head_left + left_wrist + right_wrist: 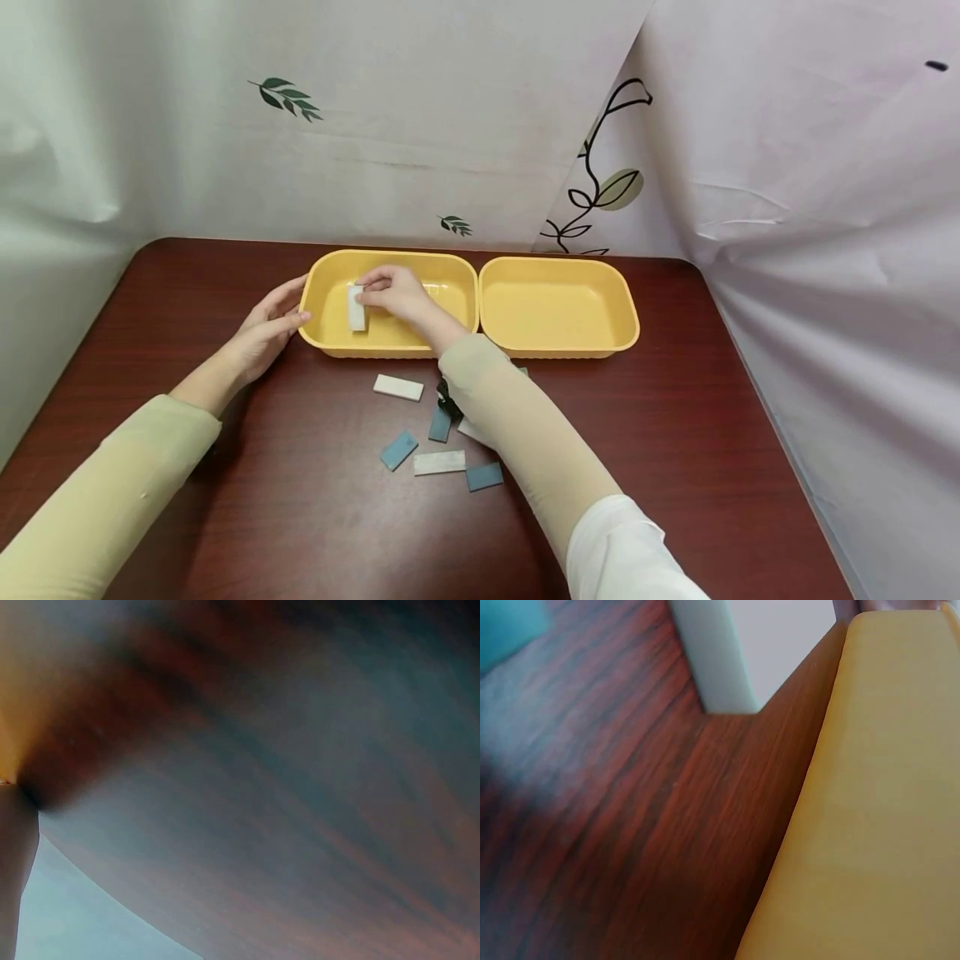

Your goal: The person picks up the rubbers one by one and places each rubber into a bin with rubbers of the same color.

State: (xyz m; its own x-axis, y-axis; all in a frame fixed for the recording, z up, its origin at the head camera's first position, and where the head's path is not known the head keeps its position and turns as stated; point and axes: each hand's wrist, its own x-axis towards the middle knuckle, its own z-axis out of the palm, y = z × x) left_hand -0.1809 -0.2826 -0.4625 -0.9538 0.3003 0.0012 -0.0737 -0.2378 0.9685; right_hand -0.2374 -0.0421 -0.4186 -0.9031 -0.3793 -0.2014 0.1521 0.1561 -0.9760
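Observation:
My left hand [262,329] is at the left end of the left yellow plastic tub [390,352], its thumb over the rim and its fingers against the outer wall. Inside that tub, my right hand [401,296] pinches a white rectangular tile [356,312] between thumb and fingers, the tile's long side pointing toward me. Whether this tile touches the tub floor I cannot tell. On the table in front lies another white tile [398,387], seen close up beside the tub wall [877,795] in the right wrist view. The left wrist view is mostly blurred.
A second yellow tub [558,304] stands against the first on the right. Blue tiles [399,450] and white tiles [439,462] lie scattered on the dark wooden table [315,517], some partly hidden beneath my right forearm. A white curtain [420,125] hangs behind the table.

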